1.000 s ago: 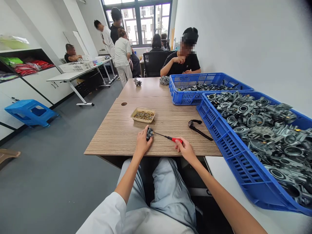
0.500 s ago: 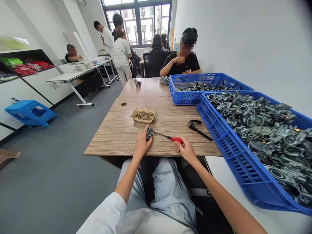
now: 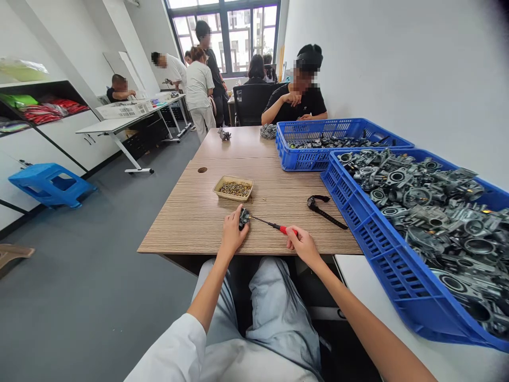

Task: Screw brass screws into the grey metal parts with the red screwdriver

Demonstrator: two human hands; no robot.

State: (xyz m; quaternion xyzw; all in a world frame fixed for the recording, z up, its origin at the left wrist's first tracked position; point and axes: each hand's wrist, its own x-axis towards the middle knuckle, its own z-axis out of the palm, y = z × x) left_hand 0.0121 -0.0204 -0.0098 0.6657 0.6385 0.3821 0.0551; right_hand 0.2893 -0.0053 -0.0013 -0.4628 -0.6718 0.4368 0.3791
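Carburetor part (image 3: 244, 217) sits pinned on the tabletop (image 3: 191, 212) under my left hand (image 3: 233, 232), right hand (image 3: 303, 245) clenched on the screwdriver (image 3: 274, 226), tip in the part; I judge one mid-job, blue crate (image 3: 401, 276) beside me full.
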